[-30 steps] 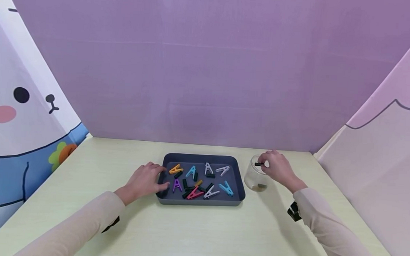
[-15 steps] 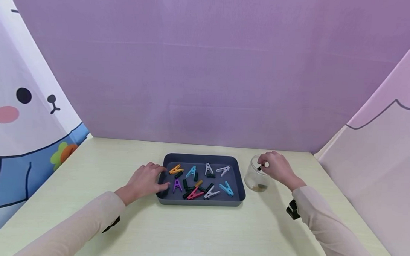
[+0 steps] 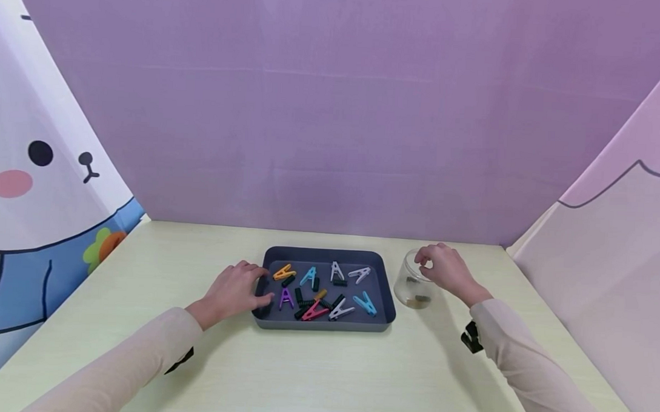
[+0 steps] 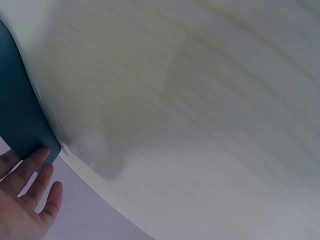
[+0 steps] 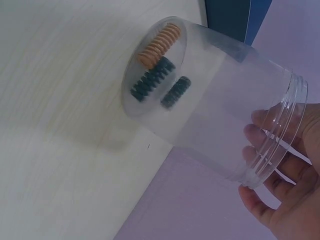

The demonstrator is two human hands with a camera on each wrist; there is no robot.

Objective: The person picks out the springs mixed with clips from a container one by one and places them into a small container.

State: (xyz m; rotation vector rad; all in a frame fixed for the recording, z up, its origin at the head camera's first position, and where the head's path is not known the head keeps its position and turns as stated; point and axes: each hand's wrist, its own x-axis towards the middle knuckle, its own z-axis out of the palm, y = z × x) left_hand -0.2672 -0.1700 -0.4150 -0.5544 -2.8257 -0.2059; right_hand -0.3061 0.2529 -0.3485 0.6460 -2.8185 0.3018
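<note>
My right hand is over the mouth of a clear jar, thumb and fingers apart with nothing between them. The right wrist view shows its fingertips at the threaded rim. Inside the jar are an orange spring, a dark green spring and a smaller dark spring. My left hand rests at the left edge of a dark grey tray, fingers fairly straight. In the left wrist view its fingertips touch the tray wall. The tray's contents include a dark spring and a purple clip.
Several more small plastic clips lie spread in the tray, such as an orange clip, a red clip and a blue clip. More dark springs lie among them. A purple backdrop stands behind the pale table.
The dark spring pinched in my right hand has tilted, then left the fingers, and now shows lower inside the jar. My left hand and the tray have stayed in place.
</note>
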